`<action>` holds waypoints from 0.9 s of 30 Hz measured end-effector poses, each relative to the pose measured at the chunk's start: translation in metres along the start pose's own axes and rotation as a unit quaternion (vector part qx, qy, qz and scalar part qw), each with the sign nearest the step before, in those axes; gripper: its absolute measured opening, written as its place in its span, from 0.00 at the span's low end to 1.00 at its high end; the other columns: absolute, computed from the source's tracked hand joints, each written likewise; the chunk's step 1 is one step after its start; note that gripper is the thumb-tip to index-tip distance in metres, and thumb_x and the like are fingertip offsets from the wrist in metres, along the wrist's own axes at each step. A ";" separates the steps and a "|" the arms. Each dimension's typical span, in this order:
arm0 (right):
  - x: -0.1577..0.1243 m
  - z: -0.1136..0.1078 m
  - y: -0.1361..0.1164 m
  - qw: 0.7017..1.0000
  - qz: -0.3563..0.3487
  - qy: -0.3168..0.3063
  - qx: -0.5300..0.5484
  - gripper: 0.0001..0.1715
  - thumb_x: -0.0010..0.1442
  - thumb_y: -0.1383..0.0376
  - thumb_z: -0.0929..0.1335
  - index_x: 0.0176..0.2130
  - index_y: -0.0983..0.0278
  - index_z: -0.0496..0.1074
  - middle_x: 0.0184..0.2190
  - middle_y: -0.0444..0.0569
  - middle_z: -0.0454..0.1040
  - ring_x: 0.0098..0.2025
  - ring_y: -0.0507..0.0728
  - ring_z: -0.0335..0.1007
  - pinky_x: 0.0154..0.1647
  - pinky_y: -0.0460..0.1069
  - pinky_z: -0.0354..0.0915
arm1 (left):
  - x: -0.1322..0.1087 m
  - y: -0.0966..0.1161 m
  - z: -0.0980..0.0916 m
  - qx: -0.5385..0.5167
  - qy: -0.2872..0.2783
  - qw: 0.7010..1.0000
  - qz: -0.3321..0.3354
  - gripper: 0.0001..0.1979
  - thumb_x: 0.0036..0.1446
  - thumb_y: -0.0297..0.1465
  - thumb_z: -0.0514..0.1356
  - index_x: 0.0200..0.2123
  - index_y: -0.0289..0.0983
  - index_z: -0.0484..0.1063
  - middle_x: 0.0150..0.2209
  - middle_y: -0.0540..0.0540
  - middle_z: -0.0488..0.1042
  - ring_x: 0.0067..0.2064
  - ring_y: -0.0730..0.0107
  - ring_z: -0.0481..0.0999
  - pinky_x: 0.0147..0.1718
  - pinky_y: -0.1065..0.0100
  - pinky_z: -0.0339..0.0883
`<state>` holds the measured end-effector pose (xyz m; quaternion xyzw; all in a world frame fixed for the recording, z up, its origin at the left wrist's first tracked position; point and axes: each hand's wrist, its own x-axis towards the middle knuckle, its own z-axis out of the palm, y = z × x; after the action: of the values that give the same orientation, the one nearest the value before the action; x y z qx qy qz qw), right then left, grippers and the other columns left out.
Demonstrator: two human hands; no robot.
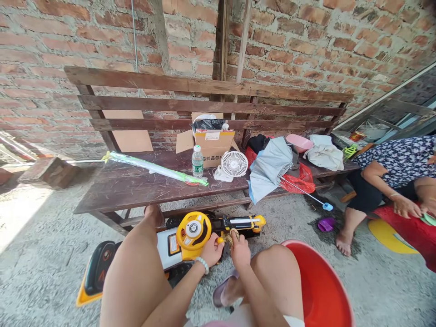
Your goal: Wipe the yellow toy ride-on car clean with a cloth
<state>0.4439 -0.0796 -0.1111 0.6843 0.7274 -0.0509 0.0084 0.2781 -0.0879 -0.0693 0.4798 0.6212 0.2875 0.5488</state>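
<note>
Head view, tan item (234,234) held in right hand (240,250), left hand (211,250) beside, grip unclear.

Ride-on toy (166,248) is sitting near side of counter (136,195), bucket (323,281) standing right. On counter: bottle (197,162) standing before box (218,141), fan (234,164) right of bottle, umbrella (270,165) lying farther right.
</note>
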 end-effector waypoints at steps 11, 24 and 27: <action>0.019 -0.041 -0.021 0.990 -0.109 -0.089 -0.022 0.32 0.73 0.66 0.64 0.71 0.47 0.68 0.56 0.57 0.73 0.53 0.64 0.72 0.47 0.52 0.70 | -0.001 0.004 -0.004 0.007 0.007 1.000 -0.004 0.11 0.62 0.34 0.62 0.34 0.44 0.59 0.26 0.59 0.63 0.29 0.71 0.70 0.36 0.70 0.66; 0.101 -0.126 0.025 0.992 -0.039 -0.064 0.098 0.30 0.69 0.68 0.61 0.61 0.50 0.79 0.69 0.47 0.69 0.66 0.64 0.65 0.62 0.55 0.65 | -0.001 -0.002 0.000 -0.013 0.003 1.000 0.023 0.12 0.59 0.35 0.63 0.35 0.44 0.59 0.27 0.57 0.69 0.30 0.70 0.75 0.36 0.69 0.65; 0.144 -0.125 -0.008 0.968 -0.070 -0.223 0.093 0.24 0.67 0.66 0.63 0.54 0.54 0.84 0.62 0.49 0.78 0.60 0.62 0.72 0.55 0.52 0.67 | -0.002 -0.006 0.000 -0.042 -0.005 0.999 0.014 0.12 0.60 0.36 0.63 0.35 0.44 0.59 0.26 0.59 0.67 0.27 0.72 0.71 0.33 0.69 0.63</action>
<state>0.4343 0.0742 0.0019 0.6005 0.7454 -0.2701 0.1037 0.2762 -0.0919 -0.0740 0.4664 0.5989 0.3191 0.5674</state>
